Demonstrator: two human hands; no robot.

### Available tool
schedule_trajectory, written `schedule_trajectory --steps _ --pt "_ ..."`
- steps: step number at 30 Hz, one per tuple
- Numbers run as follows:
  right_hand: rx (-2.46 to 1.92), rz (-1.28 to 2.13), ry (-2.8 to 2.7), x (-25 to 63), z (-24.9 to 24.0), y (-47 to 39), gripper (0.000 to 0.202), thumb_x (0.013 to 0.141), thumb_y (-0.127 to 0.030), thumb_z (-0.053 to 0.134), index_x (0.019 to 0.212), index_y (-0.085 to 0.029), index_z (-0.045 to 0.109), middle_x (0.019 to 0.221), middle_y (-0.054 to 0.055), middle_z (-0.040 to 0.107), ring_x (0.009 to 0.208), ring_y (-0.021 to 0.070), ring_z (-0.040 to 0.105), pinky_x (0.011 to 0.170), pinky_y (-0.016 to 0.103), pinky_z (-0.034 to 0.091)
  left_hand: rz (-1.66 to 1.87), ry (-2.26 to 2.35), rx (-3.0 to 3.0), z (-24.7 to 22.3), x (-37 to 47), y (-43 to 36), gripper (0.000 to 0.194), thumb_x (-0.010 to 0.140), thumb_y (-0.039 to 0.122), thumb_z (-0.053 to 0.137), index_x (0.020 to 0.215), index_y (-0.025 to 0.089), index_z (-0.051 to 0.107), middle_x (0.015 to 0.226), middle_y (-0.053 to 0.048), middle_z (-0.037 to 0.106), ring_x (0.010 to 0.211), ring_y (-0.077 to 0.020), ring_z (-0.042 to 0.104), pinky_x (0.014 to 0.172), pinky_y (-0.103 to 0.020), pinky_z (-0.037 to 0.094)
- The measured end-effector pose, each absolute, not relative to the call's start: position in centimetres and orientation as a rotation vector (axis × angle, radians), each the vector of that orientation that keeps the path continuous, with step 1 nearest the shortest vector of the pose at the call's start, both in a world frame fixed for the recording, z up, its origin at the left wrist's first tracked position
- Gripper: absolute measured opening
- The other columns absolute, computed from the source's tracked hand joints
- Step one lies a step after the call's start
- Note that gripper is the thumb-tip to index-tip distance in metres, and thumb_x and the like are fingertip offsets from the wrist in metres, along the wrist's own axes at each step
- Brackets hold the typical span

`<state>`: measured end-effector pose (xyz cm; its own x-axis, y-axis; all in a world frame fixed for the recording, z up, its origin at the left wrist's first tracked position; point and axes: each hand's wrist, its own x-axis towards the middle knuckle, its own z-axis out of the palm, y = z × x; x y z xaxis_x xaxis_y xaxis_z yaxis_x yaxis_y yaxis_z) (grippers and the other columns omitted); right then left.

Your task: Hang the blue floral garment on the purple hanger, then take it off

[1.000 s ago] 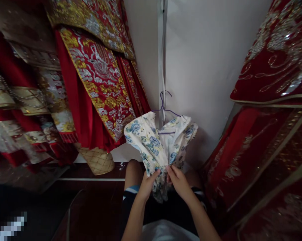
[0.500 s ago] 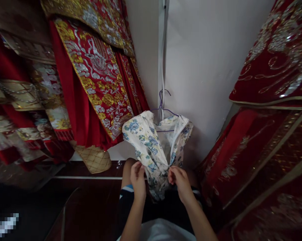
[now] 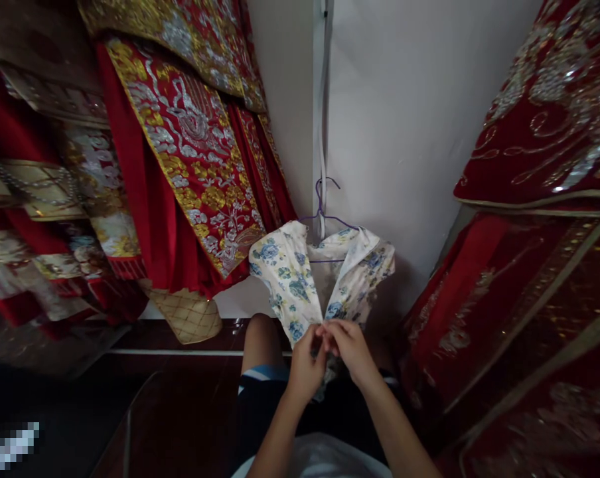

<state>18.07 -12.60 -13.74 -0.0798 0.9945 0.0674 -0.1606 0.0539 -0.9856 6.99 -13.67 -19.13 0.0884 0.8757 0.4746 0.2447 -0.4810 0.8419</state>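
A white garment with blue flowers (image 3: pixel 286 275) hangs on a thin purple hanger (image 3: pixel 321 214) in front of my knees. Its V-shaped neckline narrows down to where my hands meet. My left hand (image 3: pixel 307 362) is closed in a pinch on the front edge of the cloth. Against its fingertips, my right hand (image 3: pixel 347 345) pinches the other front edge. The fingers hide the exact spot they hold, and the lower part of the garment is mostly behind my hands.
Red gowns with gold and silver embroidery (image 3: pixel 195 133) hang at the left. More red beaded gowns (image 3: pixel 543 133) hang at the right. Behind the hanger is a pale wall (image 3: pixel 399 113) with a white cable (image 3: pixel 324 99). A quilted cream piece (image 3: pixel 185 318) hangs low at left.
My left hand has moved right, from the garment's side to its middle, and meets my right hand. My right hand has shifted slightly left. The two front edges have come together.
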Motion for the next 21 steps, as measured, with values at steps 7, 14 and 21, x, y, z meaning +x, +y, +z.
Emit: schedule_trajectory --steps 7,14,21 --pt "-0.874 1.067 -1.133 19.0 -4.7 -5.8 0.025 0.068 -0.039 0.059 0.06 -0.015 0.064 0.04 -0.004 0.047 0.035 0.0065 0.034 0.036 0.021 0.021 1.202 1.214 1.924 -18.6 7.3 -14.2 0.01 0.087 0.022 0.05 0.077 0.02 0.048 0.068 0.001 0.054 0.064 -0.0151 0.052 0.061 -0.025 0.036" --pt "-0.793 1.008 -1.05 18.4 -0.6 -3.6 0.02 0.069 -0.031 0.055 0.06 -0.015 0.062 0.04 -0.005 0.047 0.034 0.0046 0.033 0.035 0.019 0.021 1.016 1.226 1.995 -20.3 8.4 -14.9 0.009 0.084 0.017 0.051 0.076 0.02 0.049 0.066 0.001 0.053 0.062 -0.0148 0.05 0.058 -0.025 0.032" --pt "-0.788 0.915 -1.159 18.7 -3.1 -5.0 0.023 0.076 -0.035 0.054 0.071 -0.015 0.065 0.042 -0.005 0.048 0.036 0.0067 0.039 0.037 0.019 0.027 1.289 1.041 1.955 -15.7 7.3 -11.6 0.015 0.093 0.026 0.048 0.102 0.019 0.057 0.089 -0.005 0.065 0.082 -0.0175 0.061 0.078 -0.029 0.047"
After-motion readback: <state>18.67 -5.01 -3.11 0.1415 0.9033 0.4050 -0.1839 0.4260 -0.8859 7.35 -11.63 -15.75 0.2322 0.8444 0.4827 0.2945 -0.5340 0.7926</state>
